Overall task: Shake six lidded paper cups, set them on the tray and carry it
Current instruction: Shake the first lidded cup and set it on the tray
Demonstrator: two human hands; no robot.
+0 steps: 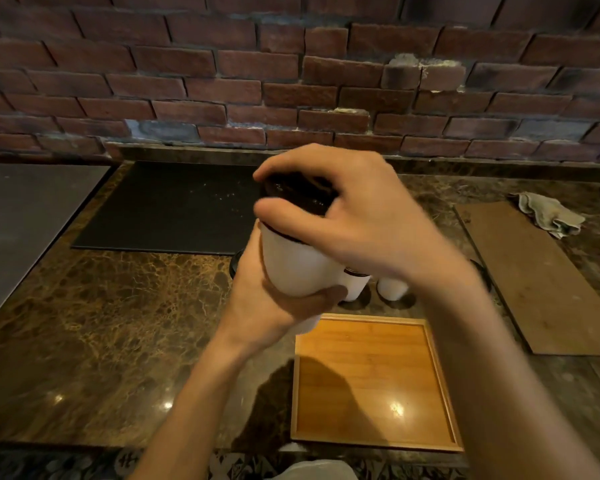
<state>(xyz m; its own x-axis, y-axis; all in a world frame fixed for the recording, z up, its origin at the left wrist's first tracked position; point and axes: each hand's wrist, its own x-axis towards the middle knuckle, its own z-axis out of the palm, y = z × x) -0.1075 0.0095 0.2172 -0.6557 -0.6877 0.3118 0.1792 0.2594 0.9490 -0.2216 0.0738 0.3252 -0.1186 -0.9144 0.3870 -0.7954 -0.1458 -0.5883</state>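
Note:
I hold a white paper cup with a black lid up above the counter. My left hand grips the cup from below, fingers curled round its base. My right hand is clamped over the lid from above, thumb on its near edge. The picture is blurred around the cup. A square wooden tray lies on the counter below my hands, with nothing on it. More white lidded cups stand just behind the tray, mostly hidden by my hands and arm.
A brown marble counter runs up to a brick wall. A black mat lies at the back left, a grey panel at far left. On the right lie a long wooden board and a crumpled cloth.

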